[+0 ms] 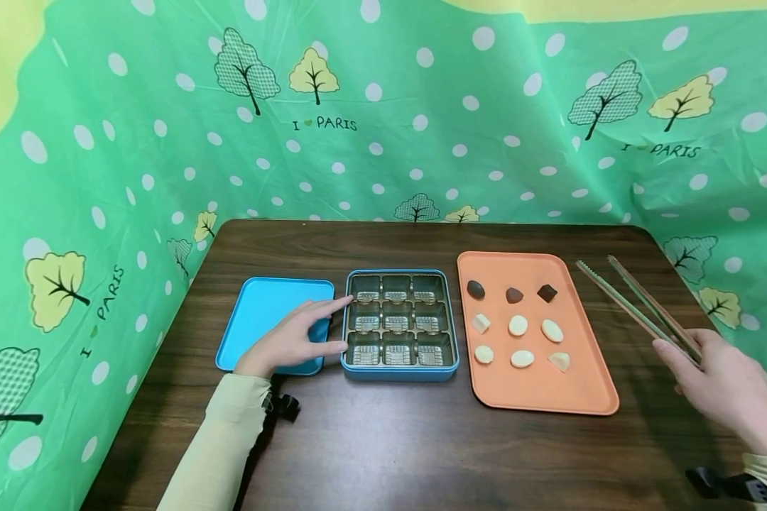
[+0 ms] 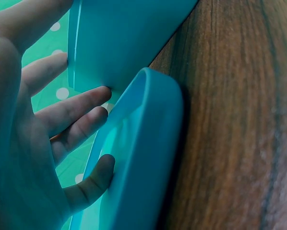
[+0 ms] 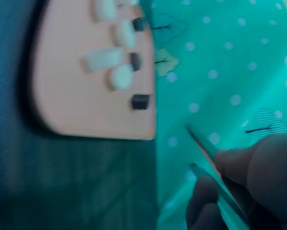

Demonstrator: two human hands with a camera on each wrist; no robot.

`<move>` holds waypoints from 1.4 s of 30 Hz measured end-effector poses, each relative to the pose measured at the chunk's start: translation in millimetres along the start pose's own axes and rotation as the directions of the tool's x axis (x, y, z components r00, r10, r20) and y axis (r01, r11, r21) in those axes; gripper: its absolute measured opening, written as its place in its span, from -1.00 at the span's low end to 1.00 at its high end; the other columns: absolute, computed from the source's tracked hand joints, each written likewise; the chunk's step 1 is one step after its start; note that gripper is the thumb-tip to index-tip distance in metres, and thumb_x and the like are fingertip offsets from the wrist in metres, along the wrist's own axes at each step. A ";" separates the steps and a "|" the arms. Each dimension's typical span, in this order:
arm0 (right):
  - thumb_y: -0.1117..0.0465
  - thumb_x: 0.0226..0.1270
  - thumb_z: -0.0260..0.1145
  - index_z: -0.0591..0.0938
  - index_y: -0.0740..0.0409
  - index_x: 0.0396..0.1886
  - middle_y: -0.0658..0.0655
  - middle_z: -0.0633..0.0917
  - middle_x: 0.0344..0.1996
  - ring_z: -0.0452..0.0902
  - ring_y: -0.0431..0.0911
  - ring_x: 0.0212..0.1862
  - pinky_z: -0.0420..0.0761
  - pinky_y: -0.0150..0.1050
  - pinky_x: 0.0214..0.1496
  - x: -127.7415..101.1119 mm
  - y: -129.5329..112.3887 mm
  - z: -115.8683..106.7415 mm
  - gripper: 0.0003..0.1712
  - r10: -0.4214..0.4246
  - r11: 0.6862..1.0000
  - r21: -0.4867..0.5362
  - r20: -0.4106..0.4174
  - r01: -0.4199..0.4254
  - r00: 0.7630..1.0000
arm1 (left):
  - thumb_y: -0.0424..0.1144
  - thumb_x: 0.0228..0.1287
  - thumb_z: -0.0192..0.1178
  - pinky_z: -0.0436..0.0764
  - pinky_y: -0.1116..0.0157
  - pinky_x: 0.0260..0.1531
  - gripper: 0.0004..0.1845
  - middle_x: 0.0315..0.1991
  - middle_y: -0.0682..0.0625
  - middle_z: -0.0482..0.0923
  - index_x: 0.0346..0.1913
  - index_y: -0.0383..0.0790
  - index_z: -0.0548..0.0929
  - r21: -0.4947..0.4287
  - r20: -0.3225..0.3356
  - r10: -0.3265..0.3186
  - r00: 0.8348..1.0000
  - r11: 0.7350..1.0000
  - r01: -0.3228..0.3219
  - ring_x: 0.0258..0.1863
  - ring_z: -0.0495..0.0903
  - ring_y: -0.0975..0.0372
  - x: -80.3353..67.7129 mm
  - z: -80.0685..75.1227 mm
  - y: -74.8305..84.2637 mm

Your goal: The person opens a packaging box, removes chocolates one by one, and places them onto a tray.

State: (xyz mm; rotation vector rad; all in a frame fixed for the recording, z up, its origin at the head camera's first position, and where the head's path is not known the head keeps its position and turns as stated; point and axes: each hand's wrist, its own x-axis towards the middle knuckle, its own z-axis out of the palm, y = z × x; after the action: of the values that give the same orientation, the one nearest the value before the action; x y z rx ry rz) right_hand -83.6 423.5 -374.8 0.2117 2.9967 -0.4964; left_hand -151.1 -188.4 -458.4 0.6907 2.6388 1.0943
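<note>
My left hand [image 1: 284, 344] reaches over the blue lid [image 1: 262, 309], with its thumb and index finger extended to the left edge of a blue box [image 1: 399, 373]. Inside the box, a dark divided insert [image 1: 397, 305] has compartments in rows with nothing in them. In the left wrist view the fingers [image 2: 81, 110] are spread in front of the box wall and lid. My right hand [image 1: 729, 380] grips metal tongs [image 1: 626, 304], their tips apart with nothing between, just right of an orange tray [image 1: 537, 392].
On the tray lie a dark egg-shaped chocolate [image 1: 476, 289], a brown chocolate [image 1: 514, 295], a dark square-like chocolate [image 1: 547, 292] and several white pieces, among them an oval one [image 1: 552, 330]. A brown wooden table [image 1: 383, 440] carries everything. Green patterned cloth [image 1: 383, 156] hangs behind and beside it.
</note>
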 end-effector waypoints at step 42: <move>-0.21 0.67 -0.23 0.04 0.87 0.03 0.87 0.00 -0.12 -0.07 0.73 0.00 0.26 0.51 -0.04 40.8 31.7 74.7 -0.03 0.237 0.971 -0.073 0.173 -0.227 0.956 | 0.18 0.29 0.45 0.31 -0.26 0.45 -0.10 0.59 -0.03 0.30 0.64 0.28 0.28 0.006 -0.002 -0.045 0.999 0.999 0.045 0.57 0.24 -0.07 0.6 0.5 2.1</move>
State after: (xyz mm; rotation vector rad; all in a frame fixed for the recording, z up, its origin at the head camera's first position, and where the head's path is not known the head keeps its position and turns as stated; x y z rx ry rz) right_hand -113.6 433.8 -460.0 0.4808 2.7564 -0.3889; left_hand -150.7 -186.5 -457.3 0.6287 2.6467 1.0764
